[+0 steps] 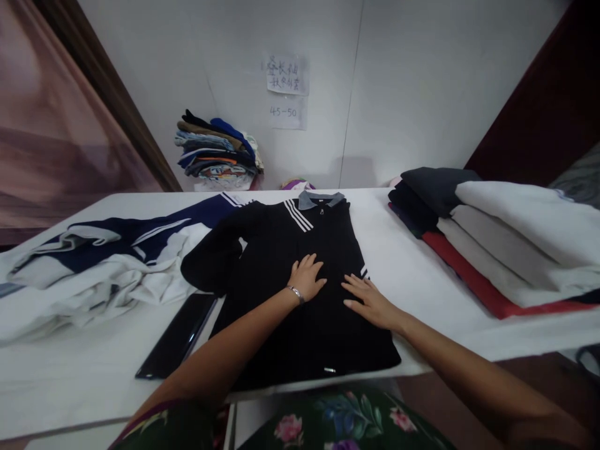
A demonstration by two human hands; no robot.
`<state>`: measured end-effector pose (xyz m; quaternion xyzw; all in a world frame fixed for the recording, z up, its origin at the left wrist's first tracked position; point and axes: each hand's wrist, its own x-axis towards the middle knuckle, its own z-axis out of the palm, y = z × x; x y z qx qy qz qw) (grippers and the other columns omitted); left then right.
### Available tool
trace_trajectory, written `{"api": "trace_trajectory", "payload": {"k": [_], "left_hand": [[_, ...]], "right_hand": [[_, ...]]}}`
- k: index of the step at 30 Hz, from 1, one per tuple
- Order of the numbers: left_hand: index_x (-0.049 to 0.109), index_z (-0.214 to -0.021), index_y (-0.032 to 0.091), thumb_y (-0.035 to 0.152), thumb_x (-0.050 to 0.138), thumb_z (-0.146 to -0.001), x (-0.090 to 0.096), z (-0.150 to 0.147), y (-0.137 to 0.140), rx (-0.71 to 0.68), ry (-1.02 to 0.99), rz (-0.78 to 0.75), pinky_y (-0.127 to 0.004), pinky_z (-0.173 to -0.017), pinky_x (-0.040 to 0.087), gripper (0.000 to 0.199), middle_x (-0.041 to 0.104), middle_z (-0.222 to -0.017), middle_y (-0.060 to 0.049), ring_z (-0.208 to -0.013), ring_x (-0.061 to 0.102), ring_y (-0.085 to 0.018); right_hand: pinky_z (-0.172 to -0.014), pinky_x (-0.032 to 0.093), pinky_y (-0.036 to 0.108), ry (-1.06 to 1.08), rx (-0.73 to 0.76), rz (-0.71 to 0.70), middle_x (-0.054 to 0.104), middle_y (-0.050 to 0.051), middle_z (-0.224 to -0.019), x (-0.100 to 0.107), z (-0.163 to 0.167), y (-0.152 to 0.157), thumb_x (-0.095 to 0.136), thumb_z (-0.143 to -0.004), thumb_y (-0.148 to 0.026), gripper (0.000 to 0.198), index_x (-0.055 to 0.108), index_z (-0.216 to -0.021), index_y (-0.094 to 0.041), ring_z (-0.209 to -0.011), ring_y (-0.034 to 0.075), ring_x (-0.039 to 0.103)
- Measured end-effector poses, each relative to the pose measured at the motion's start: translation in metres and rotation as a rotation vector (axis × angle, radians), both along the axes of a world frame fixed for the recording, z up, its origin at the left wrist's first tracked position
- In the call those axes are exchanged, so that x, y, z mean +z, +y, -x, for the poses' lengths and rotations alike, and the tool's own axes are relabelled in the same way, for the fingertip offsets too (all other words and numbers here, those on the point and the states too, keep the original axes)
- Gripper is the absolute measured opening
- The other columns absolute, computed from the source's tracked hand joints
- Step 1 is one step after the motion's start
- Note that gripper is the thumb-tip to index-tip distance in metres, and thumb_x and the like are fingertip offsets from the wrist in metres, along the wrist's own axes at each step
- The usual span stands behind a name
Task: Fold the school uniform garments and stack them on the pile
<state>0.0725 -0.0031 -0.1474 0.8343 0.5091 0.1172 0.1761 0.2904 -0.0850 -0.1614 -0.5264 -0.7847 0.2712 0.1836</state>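
Note:
A black long-sleeved top with a grey collar and white stripes lies spread on the white table, its collar toward the wall. One sleeve sticks out to the left; the right sleeve is mostly out of sight, probably under or across the body. My left hand, with a metal bracelet at the wrist, rests flat on the middle of the top with its fingers spread. On the top's right side lies my right hand, palm down with fingers stretched, near a bit of white stripe. Neither hand grips the cloth.
Crumpled navy and white clothes lie at the left, beside a flat glossy black item. Folded garments are piled at the right. Another clothes stack stands by the wall, where handwritten paper signs hang.

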Motion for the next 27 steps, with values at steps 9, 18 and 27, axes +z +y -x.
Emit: {"api": "trace_trajectory", "payload": {"k": [9,18,27], "left_hand": [[0.061,-0.114,0.024,0.038,0.057,-0.084,0.017,0.018,-0.103,-0.228,-0.212,-0.095,-0.042,-0.105,0.031,0.033,0.054,-0.131,-0.008,-0.123,0.045,-0.024],[0.061,-0.091,0.018,0.042,0.069,-0.076,0.017,0.021,-0.14,-0.335,-0.014,-0.194,-0.036,-0.083,0.038,0.029,0.061,-0.101,-0.006,-0.097,0.053,-0.022],[0.06,-0.085,0.018,0.038,0.052,-0.09,0.018,0.005,-0.135,-0.382,0.012,-0.172,-0.032,-0.076,0.036,0.021,0.062,-0.092,-0.005,-0.087,0.054,-0.018]], "right_hand": [[-0.111,0.028,0.053,0.175,0.053,-0.104,0.036,0.005,-0.148,0.004,-0.009,-0.097,0.055,-0.087,-0.036,0.048,0.048,-0.135,-0.031,-0.139,0.025,0.026],[-0.091,0.045,0.043,0.225,-0.188,-0.028,0.064,0.007,-0.108,0.0,-0.004,-0.087,0.06,-0.079,-0.031,0.06,0.045,-0.137,-0.026,-0.099,0.022,0.058],[-0.072,0.046,0.029,0.604,-0.257,0.05,0.062,0.0,-0.08,0.0,0.001,-0.08,0.057,-0.079,-0.032,0.04,0.06,-0.116,-0.021,-0.072,0.013,0.056]]}}
